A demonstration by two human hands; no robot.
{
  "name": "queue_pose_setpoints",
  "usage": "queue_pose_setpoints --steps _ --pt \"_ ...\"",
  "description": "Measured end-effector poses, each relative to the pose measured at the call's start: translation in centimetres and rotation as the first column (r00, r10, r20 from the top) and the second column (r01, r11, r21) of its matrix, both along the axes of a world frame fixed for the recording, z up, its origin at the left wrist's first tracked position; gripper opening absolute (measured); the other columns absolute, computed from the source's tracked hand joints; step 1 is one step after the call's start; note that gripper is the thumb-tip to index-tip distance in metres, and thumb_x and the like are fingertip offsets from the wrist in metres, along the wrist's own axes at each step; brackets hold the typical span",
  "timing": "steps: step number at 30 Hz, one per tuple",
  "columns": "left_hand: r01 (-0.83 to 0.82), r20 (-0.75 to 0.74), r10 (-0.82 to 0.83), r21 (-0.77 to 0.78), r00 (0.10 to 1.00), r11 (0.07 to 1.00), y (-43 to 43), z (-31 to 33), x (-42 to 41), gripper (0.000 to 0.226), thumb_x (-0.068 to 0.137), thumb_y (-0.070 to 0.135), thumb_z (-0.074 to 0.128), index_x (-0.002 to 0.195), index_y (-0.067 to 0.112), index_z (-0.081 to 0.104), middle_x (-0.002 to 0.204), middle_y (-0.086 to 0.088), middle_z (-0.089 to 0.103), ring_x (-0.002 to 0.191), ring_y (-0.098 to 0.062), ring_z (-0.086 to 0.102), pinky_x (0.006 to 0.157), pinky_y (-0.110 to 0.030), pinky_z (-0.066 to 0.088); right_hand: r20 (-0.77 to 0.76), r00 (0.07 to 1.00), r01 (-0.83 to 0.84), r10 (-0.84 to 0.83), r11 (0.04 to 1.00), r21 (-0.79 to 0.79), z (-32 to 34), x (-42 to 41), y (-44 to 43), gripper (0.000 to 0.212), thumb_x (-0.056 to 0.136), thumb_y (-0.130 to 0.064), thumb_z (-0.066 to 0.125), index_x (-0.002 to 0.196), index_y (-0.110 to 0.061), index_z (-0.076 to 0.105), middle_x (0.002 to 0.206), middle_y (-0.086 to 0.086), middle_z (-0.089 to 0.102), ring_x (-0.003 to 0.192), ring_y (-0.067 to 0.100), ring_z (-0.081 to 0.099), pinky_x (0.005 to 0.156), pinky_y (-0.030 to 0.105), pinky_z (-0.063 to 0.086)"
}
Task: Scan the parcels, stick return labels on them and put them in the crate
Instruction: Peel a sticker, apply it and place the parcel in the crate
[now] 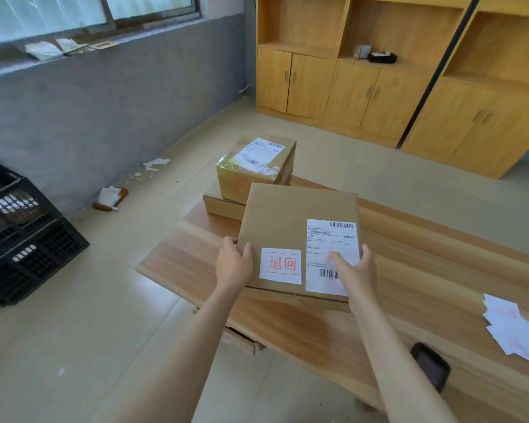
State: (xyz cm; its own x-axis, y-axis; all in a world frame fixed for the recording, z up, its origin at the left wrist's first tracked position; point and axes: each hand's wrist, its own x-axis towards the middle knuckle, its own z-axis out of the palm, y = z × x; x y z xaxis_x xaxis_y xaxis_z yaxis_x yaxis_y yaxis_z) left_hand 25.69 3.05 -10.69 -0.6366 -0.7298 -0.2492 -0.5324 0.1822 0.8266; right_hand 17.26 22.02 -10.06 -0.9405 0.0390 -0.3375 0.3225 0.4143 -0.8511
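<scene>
Where the wooden table (440,270) ends at its left edge, the black crate (28,239) stands on the floor well apart, to the person's left. Near that edge is the flat parcel (287,215), gripped at both sides. The left hand (232,264) curls round its left side with the thumb on top. The right hand (353,270) holds the right side, thumb across the shipping label (330,239). A red-printed return label (281,266) is already stuck beside it. The carry likely goes leftward, left hand leading.

Matt brown cardboard parcel (290,221) bears smooth white paper labels; the table (440,288) is wood-grain; the taped box (251,172) shines glossy.
</scene>
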Motion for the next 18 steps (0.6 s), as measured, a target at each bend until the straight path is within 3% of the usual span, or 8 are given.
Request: queue_pose_setpoints --steps 9,13,15,18 --pt "-0.122 -0.144 0.131 0.066 0.981 0.99 -8.3 2.5 7.3 0.027 0.095 0.034 0.047 0.117 0.018 0.046 0.118 -0.001 0.058 0.109 -0.022 0.055 0.092 -0.042 0.046 -0.104 0.99 -0.1 0.092 0.992 -0.081 3.8 5.7 -8.6 0.084 0.079 -0.038 0.066 0.148 -0.025 0.02 0.143 -0.003 0.042 0.126 0.021 0.047 0.104 0.047 0.04" --pt "-0.194 -0.207 0.212 0.106 0.955 0.975 -13.2 3.3 10.5 0.021 0.094 0.034 0.048 0.111 0.022 0.046 0.091 0.012 0.057 0.099 -0.02 0.059 0.089 -0.042 0.048 -0.14 0.978 -0.177 0.155 0.972 -0.155 4.9 7.7 -13.7 0.082 0.08 -0.035 0.066 0.148 -0.027 0.02 0.139 -0.006 0.047 0.121 0.017 0.052 0.103 0.044 0.043" --pt "-0.236 -0.24 0.265 0.143 0.934 0.961 -15.5 3.5 12.2 0.021 0.094 0.033 0.05 0.111 0.023 0.046 0.093 0.011 0.057 0.092 -0.016 0.061 0.08 -0.039 0.051 -0.145 0.97 -0.22 0.195 0.958 -0.181 5.2 8.8 -16.4 0.081 0.081 -0.035 0.066 0.147 -0.028 0.02 0.137 -0.008 0.048 0.121 0.016 0.052 0.103 0.043 0.043" --pt "-0.295 -0.264 0.332 0.17 0.906 0.94 -18.9 3.6 14.9 0.018 0.094 0.033 0.05 0.108 0.025 0.044 0.1 0.007 0.06 0.091 -0.015 0.062 0.08 -0.04 0.053 -0.146 0.957 -0.279 0.251 0.935 -0.218 5.2 10.3 -20.2 0.079 0.083 -0.032 0.066 0.147 -0.028 0.021 0.13 -0.012 0.051 0.116 0.012 0.055 0.097 0.036 0.047"
